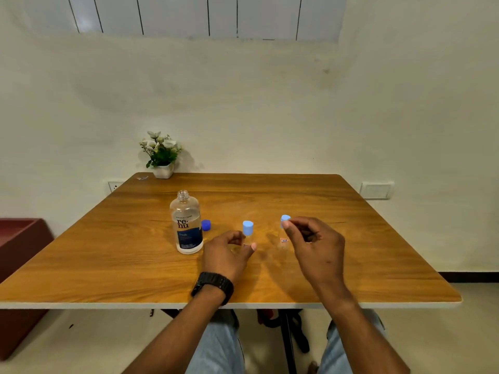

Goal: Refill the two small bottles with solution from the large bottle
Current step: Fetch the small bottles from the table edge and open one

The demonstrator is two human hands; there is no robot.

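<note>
Between the hands stand two small bottles [248,234]: left hand [229,255] grips one, right hand [313,244] pinches the other's cap [285,220]

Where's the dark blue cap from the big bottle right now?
The dark blue cap lies on the table, just right of the large bottle, left of both small bottles.
</note>
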